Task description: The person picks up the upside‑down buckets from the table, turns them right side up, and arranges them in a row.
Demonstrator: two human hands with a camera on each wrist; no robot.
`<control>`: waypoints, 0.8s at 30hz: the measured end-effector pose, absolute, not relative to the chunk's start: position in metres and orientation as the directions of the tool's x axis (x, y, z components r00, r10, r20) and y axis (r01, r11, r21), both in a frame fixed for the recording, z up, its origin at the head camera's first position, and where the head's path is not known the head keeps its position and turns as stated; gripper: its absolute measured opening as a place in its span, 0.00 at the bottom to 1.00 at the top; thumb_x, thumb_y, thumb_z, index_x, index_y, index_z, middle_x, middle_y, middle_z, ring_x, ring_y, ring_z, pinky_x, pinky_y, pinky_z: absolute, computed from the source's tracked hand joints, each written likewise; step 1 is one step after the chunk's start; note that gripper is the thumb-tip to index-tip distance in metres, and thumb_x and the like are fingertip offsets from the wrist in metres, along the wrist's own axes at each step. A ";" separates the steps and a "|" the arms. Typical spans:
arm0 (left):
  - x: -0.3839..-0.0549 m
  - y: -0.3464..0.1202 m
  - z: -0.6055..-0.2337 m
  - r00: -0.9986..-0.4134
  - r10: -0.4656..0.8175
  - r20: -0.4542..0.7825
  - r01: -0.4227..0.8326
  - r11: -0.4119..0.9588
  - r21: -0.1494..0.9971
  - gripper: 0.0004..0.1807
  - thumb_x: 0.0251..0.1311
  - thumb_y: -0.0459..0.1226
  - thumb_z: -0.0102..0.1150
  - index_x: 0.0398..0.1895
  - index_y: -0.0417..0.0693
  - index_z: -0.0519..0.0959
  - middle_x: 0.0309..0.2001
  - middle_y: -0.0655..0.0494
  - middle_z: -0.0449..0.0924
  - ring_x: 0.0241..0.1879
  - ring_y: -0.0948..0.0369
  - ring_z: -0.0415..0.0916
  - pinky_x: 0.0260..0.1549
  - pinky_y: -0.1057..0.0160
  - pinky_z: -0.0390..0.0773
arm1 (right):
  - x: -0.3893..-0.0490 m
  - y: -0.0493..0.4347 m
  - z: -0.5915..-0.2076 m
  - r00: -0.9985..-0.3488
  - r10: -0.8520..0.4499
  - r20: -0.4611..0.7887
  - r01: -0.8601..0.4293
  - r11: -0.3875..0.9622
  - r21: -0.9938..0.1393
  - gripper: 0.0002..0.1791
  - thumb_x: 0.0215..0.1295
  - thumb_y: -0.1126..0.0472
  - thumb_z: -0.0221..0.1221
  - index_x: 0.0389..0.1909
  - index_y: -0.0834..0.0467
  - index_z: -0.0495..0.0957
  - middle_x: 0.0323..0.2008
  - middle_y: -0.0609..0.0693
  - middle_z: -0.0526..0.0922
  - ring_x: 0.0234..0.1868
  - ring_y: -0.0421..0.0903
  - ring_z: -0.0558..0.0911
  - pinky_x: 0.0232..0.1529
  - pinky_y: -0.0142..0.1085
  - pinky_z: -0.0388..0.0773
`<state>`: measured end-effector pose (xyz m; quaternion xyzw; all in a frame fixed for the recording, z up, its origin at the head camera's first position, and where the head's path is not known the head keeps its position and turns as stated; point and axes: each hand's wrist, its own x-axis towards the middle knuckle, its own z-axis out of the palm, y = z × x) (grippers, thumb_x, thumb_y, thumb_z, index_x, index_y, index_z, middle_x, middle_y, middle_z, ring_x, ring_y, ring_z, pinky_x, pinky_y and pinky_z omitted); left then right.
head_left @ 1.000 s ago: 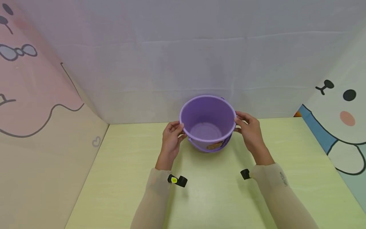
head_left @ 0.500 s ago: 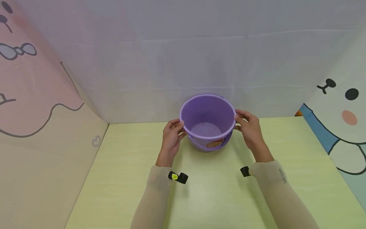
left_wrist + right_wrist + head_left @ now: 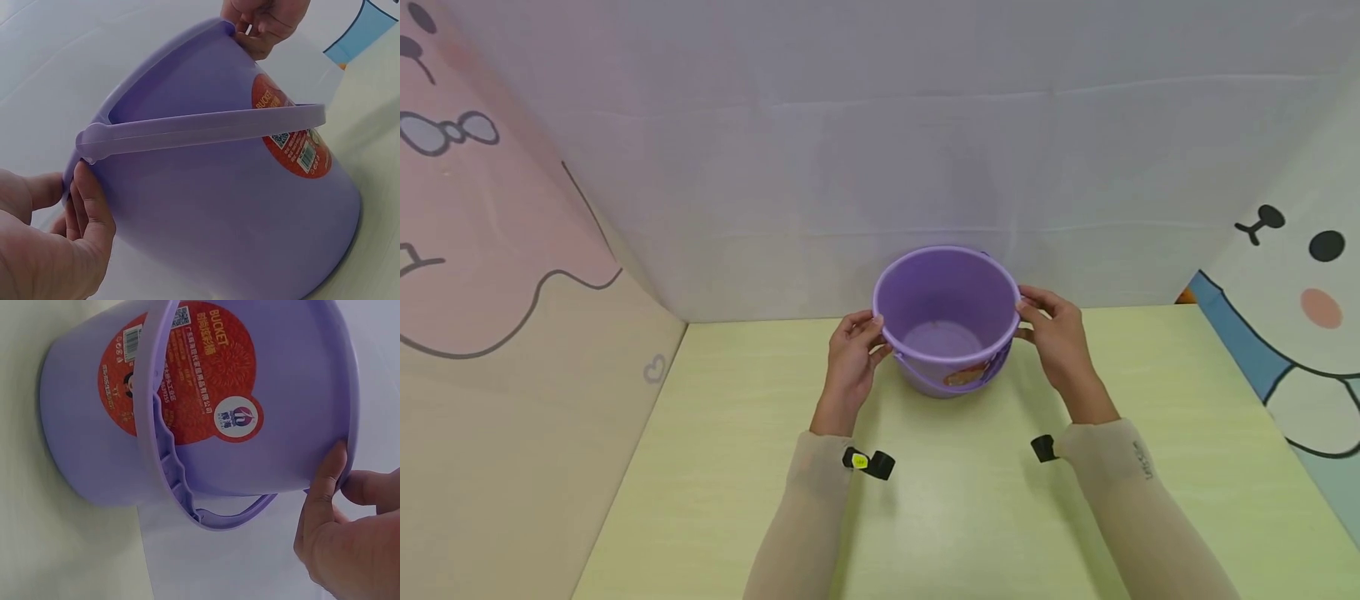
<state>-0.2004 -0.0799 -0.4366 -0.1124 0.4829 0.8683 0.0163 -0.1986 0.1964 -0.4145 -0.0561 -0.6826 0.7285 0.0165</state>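
Observation:
A purple plastic bucket (image 3: pixel 946 375) stands upright on the table near the back wall, its inside showing bare. My left hand (image 3: pixel 852 360) pinches the left side of its rim between thumb and fingers. Opposite, my right hand (image 3: pixel 1060 342) pinches the right side of the rim. The bucket's handle (image 3: pixel 212 128) hangs down over the near side, across a red label (image 3: pixel 187 375) with printed text. In the left wrist view, the left fingers (image 3: pixel 94 206) lie just under the handle's joint.
The pale yellow-green table (image 3: pixel 955 517) spreads in front of the bucket and to both sides. A white cloth wall (image 3: pixel 925 167) rises close behind it. Side panels with cartoon prints flank the table, a pink and beige one (image 3: pixel 497 225) on the left.
Both hands keep their grip on the rim. The bucket stays almost in place, while the handle seems to have dropped slightly lower across its near side.

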 end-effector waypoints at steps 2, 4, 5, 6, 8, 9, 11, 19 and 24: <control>-0.201 -0.080 -0.436 -0.973 -0.081 -0.216 -0.140 -0.534 0.834 0.05 0.75 0.24 0.55 0.46 0.41 0.76 0.37 0.55 0.78 0.28 0.65 0.79 0.29 0.71 0.82 | -0.199 0.196 -0.414 -0.993 0.095 -0.065 0.058 -0.074 -0.996 0.25 0.81 0.67 0.53 0.73 0.75 0.66 0.49 0.49 0.72 0.43 0.38 0.84 0.43 0.26 0.86; -0.202 -0.081 -0.436 -0.972 -0.084 -0.221 -0.144 -0.534 0.833 0.05 0.75 0.25 0.56 0.47 0.41 0.76 0.38 0.55 0.78 0.28 0.65 0.79 0.29 0.71 0.82 | -0.200 0.196 -0.415 -0.994 0.084 -0.069 0.063 -0.078 -0.995 0.26 0.82 0.67 0.52 0.74 0.74 0.65 0.49 0.49 0.72 0.44 0.38 0.84 0.43 0.26 0.86; -0.202 -0.081 -0.436 -0.971 -0.085 -0.225 -0.146 -0.533 0.833 0.05 0.75 0.25 0.56 0.47 0.41 0.76 0.38 0.54 0.78 0.28 0.65 0.79 0.30 0.72 0.82 | -0.201 0.196 -0.415 -0.994 0.078 -0.071 0.065 -0.082 -0.995 0.26 0.82 0.67 0.52 0.74 0.74 0.65 0.49 0.49 0.73 0.45 0.38 0.84 0.44 0.26 0.86; -0.202 -0.082 -0.436 -0.970 -0.088 -0.227 -0.147 -0.532 0.834 0.05 0.75 0.25 0.57 0.48 0.40 0.76 0.38 0.54 0.78 0.28 0.65 0.79 0.30 0.72 0.82 | -0.202 0.196 -0.415 -0.995 0.073 -0.073 0.067 -0.085 -0.994 0.26 0.82 0.66 0.52 0.74 0.74 0.65 0.49 0.49 0.73 0.45 0.38 0.84 0.44 0.26 0.86; -0.203 -0.083 -0.437 -0.968 -0.089 -0.233 -0.152 -0.531 0.834 0.05 0.75 0.26 0.57 0.49 0.39 0.76 0.38 0.54 0.79 0.29 0.65 0.79 0.31 0.72 0.83 | -0.203 0.196 -0.416 -0.995 0.067 -0.079 0.073 -0.086 -0.994 0.26 0.82 0.66 0.53 0.74 0.74 0.64 0.49 0.49 0.74 0.46 0.38 0.85 0.45 0.26 0.86; -0.203 -0.083 -0.437 -0.967 -0.088 -0.240 -0.158 -0.530 0.833 0.06 0.75 0.26 0.57 0.50 0.39 0.76 0.38 0.54 0.80 0.28 0.65 0.80 0.31 0.72 0.82 | -0.203 0.196 -0.416 -0.994 0.065 -0.083 0.077 -0.087 -0.993 0.26 0.83 0.65 0.52 0.75 0.73 0.64 0.49 0.49 0.74 0.47 0.38 0.85 0.46 0.27 0.86; -0.204 -0.084 -0.438 -0.964 -0.081 -0.251 -0.172 -0.530 0.831 0.06 0.76 0.27 0.57 0.51 0.39 0.76 0.37 0.55 0.80 0.29 0.65 0.80 0.31 0.72 0.83 | -0.204 0.197 -0.418 -0.994 0.062 -0.092 0.085 -0.104 -0.991 0.27 0.83 0.65 0.53 0.75 0.73 0.64 0.48 0.49 0.74 0.47 0.38 0.85 0.47 0.27 0.86; -0.205 -0.084 -0.444 -0.966 -0.046 -0.253 -0.195 -0.513 0.836 0.09 0.78 0.30 0.56 0.56 0.39 0.75 0.39 0.56 0.81 0.31 0.64 0.81 0.34 0.71 0.83 | -0.202 0.202 -0.426 -0.996 0.056 -0.073 0.067 -0.109 -0.992 0.26 0.83 0.62 0.53 0.75 0.71 0.66 0.48 0.48 0.80 0.47 0.40 0.85 0.48 0.29 0.86; -0.197 -0.086 -0.449 -0.968 -0.032 -0.247 -0.200 -0.493 0.847 0.10 0.79 0.33 0.56 0.57 0.38 0.75 0.41 0.55 0.80 0.33 0.63 0.81 0.36 0.71 0.84 | -0.189 0.215 -0.435 -0.996 0.063 -0.063 0.057 -0.097 -0.994 0.24 0.84 0.61 0.52 0.73 0.68 0.68 0.47 0.47 0.81 0.45 0.38 0.84 0.47 0.28 0.86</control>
